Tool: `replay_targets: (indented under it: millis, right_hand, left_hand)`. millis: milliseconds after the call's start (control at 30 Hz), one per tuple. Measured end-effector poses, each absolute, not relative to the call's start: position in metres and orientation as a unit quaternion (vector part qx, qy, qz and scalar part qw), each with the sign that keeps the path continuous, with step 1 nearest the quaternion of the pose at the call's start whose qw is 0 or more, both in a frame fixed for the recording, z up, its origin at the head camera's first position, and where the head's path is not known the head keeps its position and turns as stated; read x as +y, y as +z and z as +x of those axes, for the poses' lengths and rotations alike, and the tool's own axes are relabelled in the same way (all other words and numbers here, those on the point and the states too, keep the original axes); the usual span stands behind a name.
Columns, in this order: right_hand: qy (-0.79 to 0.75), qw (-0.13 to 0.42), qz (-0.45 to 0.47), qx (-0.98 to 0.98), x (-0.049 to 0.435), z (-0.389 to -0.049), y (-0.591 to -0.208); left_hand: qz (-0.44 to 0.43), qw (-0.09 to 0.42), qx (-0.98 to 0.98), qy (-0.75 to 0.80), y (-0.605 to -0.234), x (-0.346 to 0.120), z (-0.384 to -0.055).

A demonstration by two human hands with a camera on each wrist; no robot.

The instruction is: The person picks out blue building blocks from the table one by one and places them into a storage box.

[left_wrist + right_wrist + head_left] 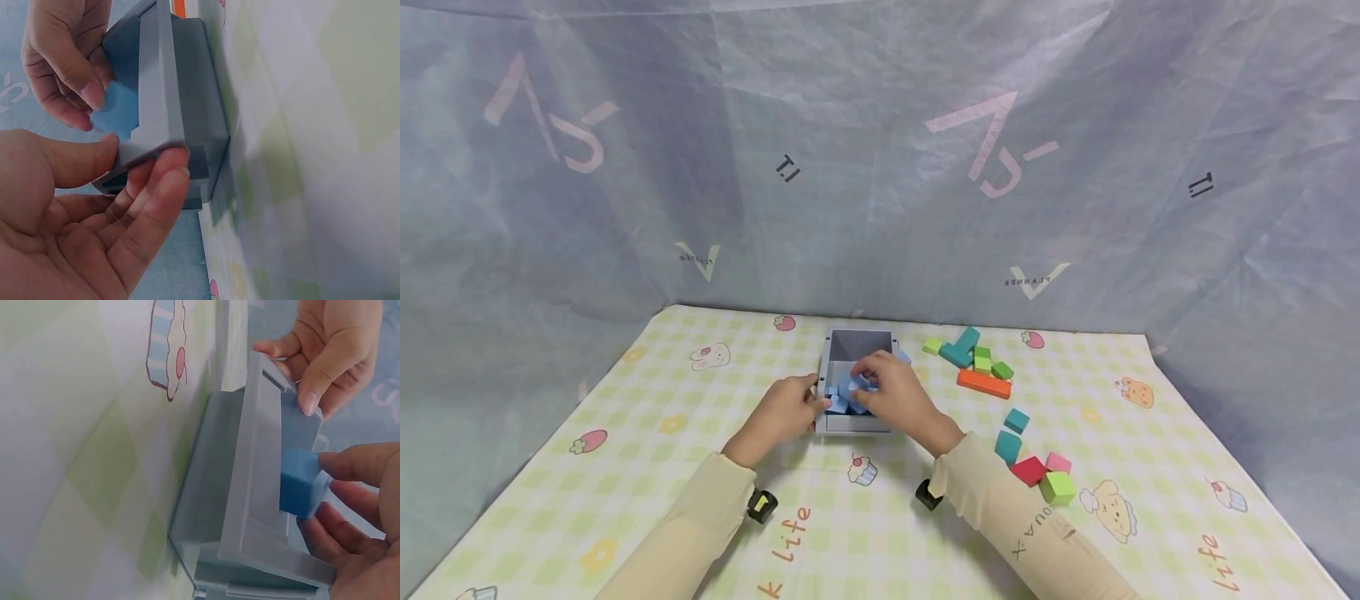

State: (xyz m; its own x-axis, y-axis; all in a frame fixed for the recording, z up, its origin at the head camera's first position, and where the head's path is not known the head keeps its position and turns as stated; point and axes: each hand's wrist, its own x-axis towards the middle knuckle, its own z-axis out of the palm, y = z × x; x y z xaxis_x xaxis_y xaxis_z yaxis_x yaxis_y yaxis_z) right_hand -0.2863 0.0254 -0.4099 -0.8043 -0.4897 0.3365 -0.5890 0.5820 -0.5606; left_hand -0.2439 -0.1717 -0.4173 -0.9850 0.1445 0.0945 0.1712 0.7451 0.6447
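A grey rectangular box [857,425] with an open top stands on the table, with several blue blocks [837,404] inside. My left hand [781,410] grips the box's left rim, thumb on top and fingers underneath, as the left wrist view shows. Over the opening, my right hand [898,396] pinches a blue block [301,481] between thumb and fingertips. In the right wrist view this block is partly below the rim; whether it touches the other blocks cannot be told. Another light-blue piece [905,358] shows just right of the box, partly behind my right hand.
Right of the box lie teal blocks [957,355], green blocks [982,358] and a long orange block [984,384]. Nearer me are more teal blocks [1008,447], a red block [1028,472], a pink block [1058,463] and a lime block [1057,488]. A grey curtain [865,208] hangs behind.
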Motion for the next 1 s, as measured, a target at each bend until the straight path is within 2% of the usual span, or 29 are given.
replay_targets:
  millis: [500,1000]
  right_hand:
    - [0.338,0.067,0.317,-0.883,0.0255,-0.2875,-0.4111]
    - [0.360,0.038,0.319,-0.876,0.0294,-0.2892,-0.4030]
  left_hand:
    - [-0.081,0.014,-0.934,-0.347,-0.4173,-0.1722,-0.2444]
    - [-0.073,0.010,-0.934,-0.351,-0.4168,-0.1713,-0.2440]
